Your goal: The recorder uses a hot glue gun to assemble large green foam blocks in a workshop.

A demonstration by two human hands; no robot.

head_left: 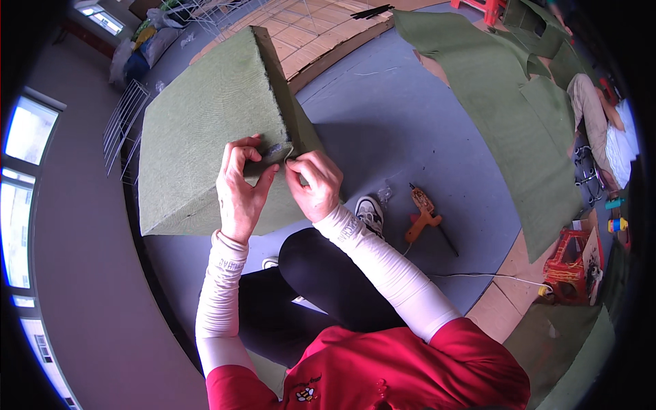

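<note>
A large box-shaped block covered in green fabric [205, 102] stands tilted in front of me. At its near corner the fabric edge is folded, with a small shiny dark patch beside the fold. My left hand [240, 188] is curled around this corner, its thumb below the folded edge and its fingertips on the fabric above. Just to the right, my right hand [316, 184] pinches the same fabric edge between thumb and fingers. An orange glue gun [424, 213] lies on the floor to the right of my shoe, its tip pointing away from me.
Green fabric sheets [492, 116] spread over the right side of the floor. A white cord [488, 275] runs to a red plastic stool [570, 266]. Flattened cardboard [328, 41] and wire racks lie at the back. Another person [601, 130] sits at the far right.
</note>
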